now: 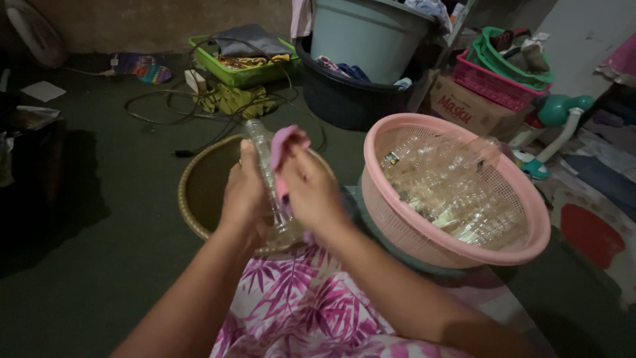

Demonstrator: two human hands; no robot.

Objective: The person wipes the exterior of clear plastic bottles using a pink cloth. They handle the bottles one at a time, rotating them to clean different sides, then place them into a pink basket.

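Head view showed the left hand (244,195) gripping a clear bottle (265,174) upright over the lap, steadying it while the right hand (310,192) pinched a pink cloth (283,149) against it, beside a pink basket (457,252) of bottles.

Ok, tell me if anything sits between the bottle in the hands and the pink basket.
Nothing visible does. The left hand grips the clear bottle, the right hand presses a pink cloth to it, and the pink basket stands just right of them, its open top already holding clear bottles.
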